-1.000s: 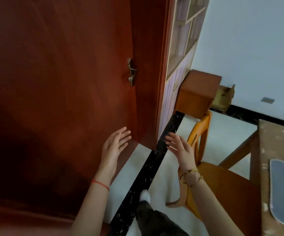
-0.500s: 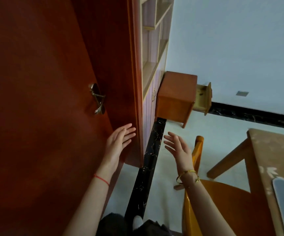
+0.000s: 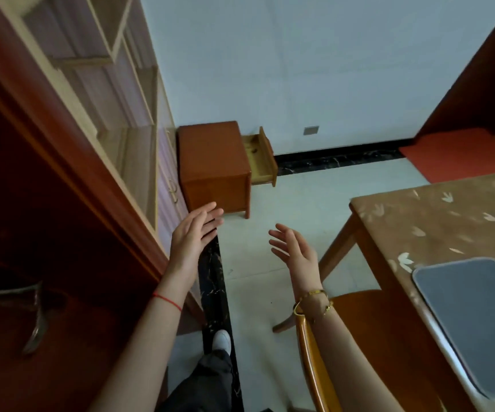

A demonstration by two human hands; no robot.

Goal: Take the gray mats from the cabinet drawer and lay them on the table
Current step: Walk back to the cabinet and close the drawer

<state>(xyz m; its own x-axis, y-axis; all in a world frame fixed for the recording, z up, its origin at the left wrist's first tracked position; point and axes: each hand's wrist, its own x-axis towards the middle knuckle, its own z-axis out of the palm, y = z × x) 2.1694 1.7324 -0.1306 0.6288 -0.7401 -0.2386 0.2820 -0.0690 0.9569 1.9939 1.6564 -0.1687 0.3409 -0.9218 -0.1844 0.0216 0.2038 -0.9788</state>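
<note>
A small brown cabinet point(image 3: 213, 165) stands against the far wall, its light wooden drawer point(image 3: 261, 157) pulled out to the right. What lies inside the drawer cannot be made out. One gray mat point(image 3: 475, 319) lies flat on the brown patterned table point(image 3: 436, 221) at the right. My left hand point(image 3: 194, 233) and my right hand point(image 3: 295, 252) are both raised in front of me, empty, fingers spread, well short of the cabinet.
A dark red door with a metal handle point(image 3: 8, 295) fills the left. Beside it runs a tall shelf unit point(image 3: 127, 114). An orange wooden chair point(image 3: 356, 331) stands between me and the table. Pale floor leads toward the cabinet.
The view has swung right and forward past the door, so the cabinet, open drawer and table now show more fully. Both hands stay raised and empty.
</note>
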